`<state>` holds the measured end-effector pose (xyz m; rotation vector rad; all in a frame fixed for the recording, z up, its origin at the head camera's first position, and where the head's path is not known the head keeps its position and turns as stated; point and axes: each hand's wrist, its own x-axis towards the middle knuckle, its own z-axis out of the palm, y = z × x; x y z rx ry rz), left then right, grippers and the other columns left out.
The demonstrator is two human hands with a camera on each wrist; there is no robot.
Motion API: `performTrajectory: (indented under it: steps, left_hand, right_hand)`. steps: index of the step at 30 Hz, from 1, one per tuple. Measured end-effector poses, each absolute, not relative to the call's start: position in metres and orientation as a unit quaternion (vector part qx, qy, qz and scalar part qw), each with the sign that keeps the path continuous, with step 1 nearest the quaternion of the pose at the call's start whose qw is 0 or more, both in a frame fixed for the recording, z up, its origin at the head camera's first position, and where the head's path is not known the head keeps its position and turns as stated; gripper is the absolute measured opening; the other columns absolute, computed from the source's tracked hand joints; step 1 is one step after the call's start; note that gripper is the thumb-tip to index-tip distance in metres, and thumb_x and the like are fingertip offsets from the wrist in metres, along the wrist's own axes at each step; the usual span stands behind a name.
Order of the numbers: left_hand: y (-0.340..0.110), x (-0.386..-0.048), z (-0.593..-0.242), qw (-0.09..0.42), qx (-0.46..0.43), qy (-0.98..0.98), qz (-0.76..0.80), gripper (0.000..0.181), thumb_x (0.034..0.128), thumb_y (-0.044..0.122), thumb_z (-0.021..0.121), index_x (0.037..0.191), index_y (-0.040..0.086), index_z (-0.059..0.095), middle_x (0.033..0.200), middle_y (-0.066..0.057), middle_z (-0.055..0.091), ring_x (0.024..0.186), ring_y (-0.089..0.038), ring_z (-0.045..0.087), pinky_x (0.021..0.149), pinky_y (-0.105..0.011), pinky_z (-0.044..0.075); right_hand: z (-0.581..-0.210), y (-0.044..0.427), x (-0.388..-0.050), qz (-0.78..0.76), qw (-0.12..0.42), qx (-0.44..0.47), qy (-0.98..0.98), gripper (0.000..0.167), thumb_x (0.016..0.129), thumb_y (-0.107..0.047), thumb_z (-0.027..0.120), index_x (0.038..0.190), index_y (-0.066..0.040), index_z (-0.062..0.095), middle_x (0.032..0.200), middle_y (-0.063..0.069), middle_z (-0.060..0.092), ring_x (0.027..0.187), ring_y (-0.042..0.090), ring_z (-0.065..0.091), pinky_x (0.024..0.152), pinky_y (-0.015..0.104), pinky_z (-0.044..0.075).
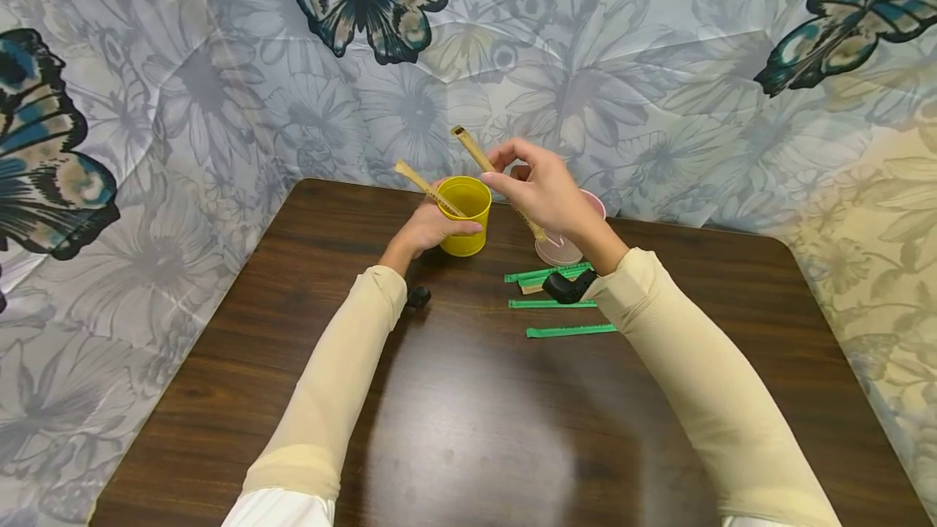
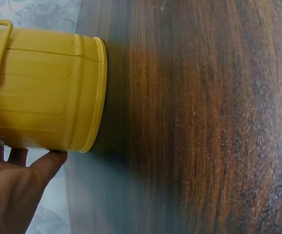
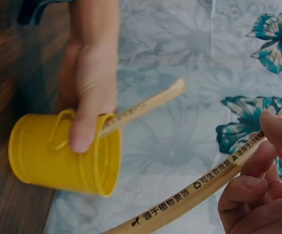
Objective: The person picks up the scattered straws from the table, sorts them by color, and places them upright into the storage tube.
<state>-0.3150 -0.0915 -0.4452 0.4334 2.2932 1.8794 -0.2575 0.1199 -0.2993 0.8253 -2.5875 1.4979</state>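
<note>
My left hand [image 1: 428, 228] grips a small yellow bucket [image 1: 464, 245] by its side at the table's far edge, the thumb across the front. A side handle [image 2: 5, 53] shows in the left wrist view. One straw in a brown paper wrapper [image 1: 415, 176] leans out of the bucket toward the left. Between thumb and fingers, my right hand [image 1: 540, 185] pinches a second brown-wrapped straw [image 3: 172, 202], held slanting in the air just right of the bucket. Dark printed characters run along its wrapper. Behind the right hand, a pinkish clear cup [image 1: 558, 254] is partly hidden.
Several green-wrapped straws [image 1: 569, 333] lie on the brown table [image 1: 454, 397] under the right wrist, with a brown-wrapped piece [image 1: 530, 289] among them. A butterfly-patterned cloth [image 1: 417, 104] hangs behind the table. The right wrist's black device [image 1: 567, 287] covers part of the straws.
</note>
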Motion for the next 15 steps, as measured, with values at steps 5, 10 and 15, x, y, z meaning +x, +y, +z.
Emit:
performTrajectory:
  steps: [5, 10, 15]
  left_hand:
    - [-0.092, -0.316, -0.446, 0.073, 0.149, 0.763, 0.624, 0.081, 0.0775, 0.019, 0.090, 0.144, 0.018, 0.043, 0.134, -0.007, 0.058, 0.122, -0.025, 0.056, 0.111, -0.044, 0.044]
    - [-0.092, -0.316, -0.446, 0.073, 0.145, 0.761, 0.629, 0.080, 0.0766, 0.018, 0.091, 0.142, 0.018, 0.045, 0.133, -0.007, 0.060, 0.122, -0.025, 0.057, 0.111, -0.045, 0.044]
    - [-0.092, -0.314, -0.444, 0.077, 0.143, 0.752, 0.639, 0.081, 0.0771, 0.015, 0.090, 0.144, 0.016, 0.044, 0.136, -0.011, 0.059, 0.125, -0.027, 0.056, 0.112, -0.044, 0.044]
  right_hand:
    - [-0.288, 0.107, -0.266, 0.501, 0.032, 0.277, -0.819, 0.017, 0.098, -0.018, 0.069, 0.110, -0.007, 0.064, 0.101, 0.004, 0.063, 0.062, 0.025, 0.058, 0.058, 0.023, 0.046]
    - [-0.286, 0.098, -0.281, 0.507, 0.034, 0.271, -0.818, 0.016, 0.098, -0.020, 0.069, 0.110, -0.010, 0.063, 0.102, 0.002, 0.063, 0.064, 0.022, 0.057, 0.061, 0.025, 0.049]
    - [-0.291, 0.090, -0.291, 0.511, 0.035, 0.264, -0.817, 0.016, 0.098, -0.019, 0.069, 0.111, -0.010, 0.063, 0.104, 0.002, 0.064, 0.062, 0.018, 0.054, 0.061, 0.024, 0.049]
